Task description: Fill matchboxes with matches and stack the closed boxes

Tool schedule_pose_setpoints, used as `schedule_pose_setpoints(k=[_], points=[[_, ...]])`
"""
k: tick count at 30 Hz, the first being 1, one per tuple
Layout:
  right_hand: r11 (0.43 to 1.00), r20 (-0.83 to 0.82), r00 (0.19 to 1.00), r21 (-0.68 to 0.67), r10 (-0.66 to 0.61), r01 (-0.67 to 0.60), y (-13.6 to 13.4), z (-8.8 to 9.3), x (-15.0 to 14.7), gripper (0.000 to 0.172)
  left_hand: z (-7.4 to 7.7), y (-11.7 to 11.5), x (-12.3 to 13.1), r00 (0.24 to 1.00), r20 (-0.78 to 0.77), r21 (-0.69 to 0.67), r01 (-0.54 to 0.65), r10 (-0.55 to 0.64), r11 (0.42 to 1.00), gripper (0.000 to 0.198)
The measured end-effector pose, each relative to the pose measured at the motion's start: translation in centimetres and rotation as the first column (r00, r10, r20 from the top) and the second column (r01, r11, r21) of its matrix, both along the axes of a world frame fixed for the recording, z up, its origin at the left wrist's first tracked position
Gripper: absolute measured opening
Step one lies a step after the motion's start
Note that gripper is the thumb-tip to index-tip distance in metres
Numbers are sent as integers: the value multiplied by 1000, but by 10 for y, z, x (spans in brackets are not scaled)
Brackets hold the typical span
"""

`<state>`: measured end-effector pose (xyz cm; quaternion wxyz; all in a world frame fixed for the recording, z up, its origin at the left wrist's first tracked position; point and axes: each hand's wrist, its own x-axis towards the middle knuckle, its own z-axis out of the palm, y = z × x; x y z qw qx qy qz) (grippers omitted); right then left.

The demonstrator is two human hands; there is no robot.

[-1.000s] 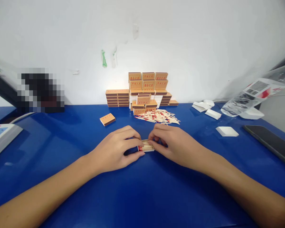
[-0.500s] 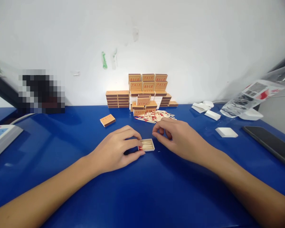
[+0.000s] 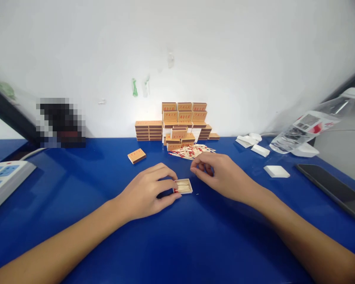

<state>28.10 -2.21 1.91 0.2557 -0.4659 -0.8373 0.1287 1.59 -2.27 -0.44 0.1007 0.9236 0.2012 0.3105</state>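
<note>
My left hand grips a small open matchbox tray on the table, thumb on the near side and fingers on the far side and in its left end. Pale matches with red heads at the left lie lengthwise in it. Just right of the tray, my right hand hovers with curled fingers, thumb and index tips close together. Whether anything is between them is too small or hidden to tell. Behind it lies a loose pile of red-tipped matches. A closed orange matchbox rests beyond my left hand.
Stacked matchboxes stand against the white wall, behind the match pile. On the right are folded white pieces, a tilted plastic bottle and a dark phone. A power strip sits at the left on the blue table.
The view has tilted up slightly, so everything sits lower in the picture. Both hands keep nearly the same pose around and beside the tray.
</note>
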Motion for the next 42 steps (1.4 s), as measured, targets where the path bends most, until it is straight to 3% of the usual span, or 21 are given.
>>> schedule_pose_setpoints(k=[5,8,12,18,24,29,31,33,37,42], points=[[974,-39,974,17,-225,226,31,20,42,21,-1,1,0,999,35,-1,8,-8,1000,9],[922,38,926,-78,-377,379,60,32,74,23,-1,0,0,999,29,-4,-25,25,1000,17],[769,96,808,-260,-581,584,102,33,98,22,-2,1,-2,988,-42,-14,-148,147,989,42],[622,160,699,-350,-697,700,139,13,89,39,-3,4,-3,975,-106,-34,-199,195,979,35],[581,36,667,-458,-744,673,129,12,85,35,-1,2,-2,980,-124,-97,-170,157,981,32],[659,-164,667,-437,-727,612,85,20,88,31,0,4,-1,970,-57,-152,-241,235,959,23],[731,-241,718,-447,-653,515,62,19,78,40,0,6,-3,953,-23,-173,-302,303,937,23],[816,-356,781,-484,-514,316,41,15,61,50,-1,8,-4,931,5,-178,-359,366,916,27],[824,-366,868,-561,-336,82,14,9,21,55,-3,11,-6,907,50,-162,-406,418,899,29],[814,-386,890,-580,-241,-31,8,10,9,51,-4,12,-6,914,92,-154,-378,394,913,30]])
